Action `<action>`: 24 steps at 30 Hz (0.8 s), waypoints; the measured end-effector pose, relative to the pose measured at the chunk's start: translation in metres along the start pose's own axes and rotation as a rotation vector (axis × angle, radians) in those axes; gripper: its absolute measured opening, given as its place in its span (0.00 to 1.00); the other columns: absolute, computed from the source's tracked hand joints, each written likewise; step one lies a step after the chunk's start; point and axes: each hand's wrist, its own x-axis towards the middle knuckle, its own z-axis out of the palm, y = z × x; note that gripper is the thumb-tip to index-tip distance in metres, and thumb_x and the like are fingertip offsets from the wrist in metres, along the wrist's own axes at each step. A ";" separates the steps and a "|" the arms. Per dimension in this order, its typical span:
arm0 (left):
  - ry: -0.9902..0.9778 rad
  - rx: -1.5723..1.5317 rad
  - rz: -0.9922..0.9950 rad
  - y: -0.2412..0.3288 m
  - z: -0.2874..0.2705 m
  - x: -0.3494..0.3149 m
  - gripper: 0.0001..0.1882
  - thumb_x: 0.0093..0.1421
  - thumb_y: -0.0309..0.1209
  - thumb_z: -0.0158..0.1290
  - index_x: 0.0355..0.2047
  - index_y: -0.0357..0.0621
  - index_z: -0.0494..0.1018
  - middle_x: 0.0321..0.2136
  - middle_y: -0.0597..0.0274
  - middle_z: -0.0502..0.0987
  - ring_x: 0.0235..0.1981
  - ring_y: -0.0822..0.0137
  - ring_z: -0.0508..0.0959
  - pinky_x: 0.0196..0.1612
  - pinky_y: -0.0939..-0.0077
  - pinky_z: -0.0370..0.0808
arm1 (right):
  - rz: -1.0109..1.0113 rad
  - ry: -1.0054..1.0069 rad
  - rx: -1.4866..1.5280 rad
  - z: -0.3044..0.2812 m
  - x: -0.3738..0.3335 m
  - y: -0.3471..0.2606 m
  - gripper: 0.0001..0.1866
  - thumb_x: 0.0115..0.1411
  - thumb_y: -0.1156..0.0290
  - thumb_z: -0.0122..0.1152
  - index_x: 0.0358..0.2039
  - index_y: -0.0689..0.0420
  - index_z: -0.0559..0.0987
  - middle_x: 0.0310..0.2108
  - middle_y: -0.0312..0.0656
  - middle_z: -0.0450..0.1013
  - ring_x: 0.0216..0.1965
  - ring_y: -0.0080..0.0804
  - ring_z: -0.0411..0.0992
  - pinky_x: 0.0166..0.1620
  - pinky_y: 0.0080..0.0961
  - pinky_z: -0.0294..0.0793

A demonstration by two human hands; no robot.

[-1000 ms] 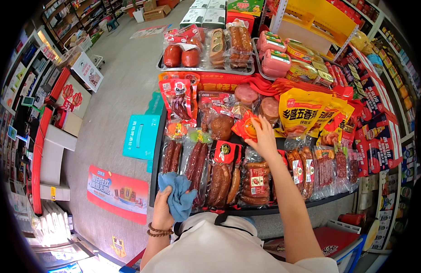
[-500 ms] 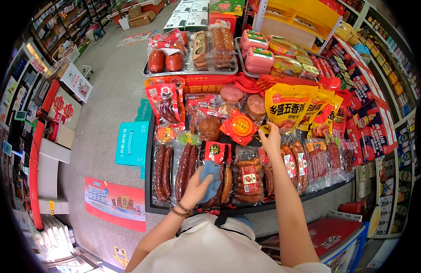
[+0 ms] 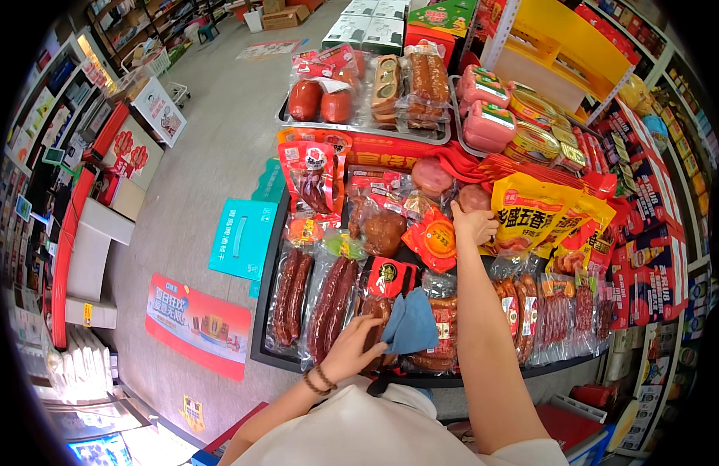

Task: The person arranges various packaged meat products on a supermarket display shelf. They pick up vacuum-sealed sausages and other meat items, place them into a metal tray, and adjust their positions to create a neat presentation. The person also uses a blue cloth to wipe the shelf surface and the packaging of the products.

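My left hand (image 3: 355, 349) is low over the front row, its fingertips at the left edge of a blue cloth (image 3: 410, 321). The cloth lies across packed sausages (image 3: 446, 339). My right hand (image 3: 476, 227) reaches between a red round packet (image 3: 435, 238) and a yellow pouch (image 3: 530, 211), just in front of sliced ham (image 3: 473, 197). Its fingers are curled near the pouch's left edge, and what they hold, if anything, is hidden. Vacuum-packed dark sausages (image 3: 332, 307) lie left of the cloth.
Behind stand a metal tray (image 3: 421, 138) of packed meats and another with pink packs and cans (image 3: 490, 128). A teal box (image 3: 240, 238) is left of the black display edge (image 3: 260, 342). Stacked cartons (image 3: 647, 272) and shelves line the right.
My left hand and the blue cloth have moved right, and the cloth is more spread out. My right hand has shifted left of the yellow pouch, fingers now curled. The view has shifted.
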 end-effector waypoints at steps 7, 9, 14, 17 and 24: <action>0.100 -0.152 -0.186 -0.014 -0.018 -0.025 0.23 0.57 0.34 0.56 0.50 0.39 0.66 0.43 0.50 0.70 0.45 0.55 0.73 0.49 0.67 0.70 | 0.098 -0.018 -0.085 0.002 0.012 -0.014 0.52 0.32 0.36 0.71 0.48 0.62 0.64 0.46 0.52 0.62 0.49 0.48 0.63 0.47 0.45 0.66; 0.105 -0.171 -0.196 -0.017 -0.019 -0.026 0.23 0.57 0.33 0.56 0.50 0.39 0.66 0.43 0.50 0.70 0.44 0.56 0.73 0.48 0.67 0.70 | 0.145 -0.057 -0.121 0.001 0.016 -0.015 0.54 0.30 0.35 0.71 0.50 0.61 0.64 0.48 0.51 0.62 0.49 0.47 0.63 0.49 0.44 0.64; 0.086 -0.170 -0.174 -0.015 -0.025 -0.018 0.22 0.58 0.33 0.55 0.51 0.39 0.66 0.44 0.52 0.70 0.45 0.59 0.75 0.48 0.69 0.71 | 0.105 -0.157 -0.224 -0.003 0.030 -0.008 0.57 0.28 0.34 0.71 0.53 0.59 0.64 0.51 0.51 0.61 0.52 0.46 0.62 0.52 0.41 0.62; 0.069 -0.175 -0.145 -0.017 -0.028 -0.015 0.22 0.58 0.33 0.55 0.51 0.39 0.66 0.44 0.52 0.70 0.46 0.58 0.75 0.47 0.68 0.71 | 0.070 -0.199 -0.199 -0.010 0.024 -0.005 0.57 0.28 0.36 0.72 0.54 0.60 0.64 0.55 0.53 0.59 0.56 0.47 0.60 0.53 0.42 0.61; -0.017 -0.304 -0.171 -0.014 -0.038 -0.012 0.22 0.60 0.34 0.54 0.52 0.38 0.66 0.46 0.53 0.71 0.47 0.61 0.75 0.49 0.69 0.71 | 0.094 -0.929 0.801 -0.042 0.051 0.025 0.41 0.39 0.44 0.71 0.50 0.56 0.72 0.44 0.42 0.71 0.45 0.33 0.69 0.47 0.30 0.68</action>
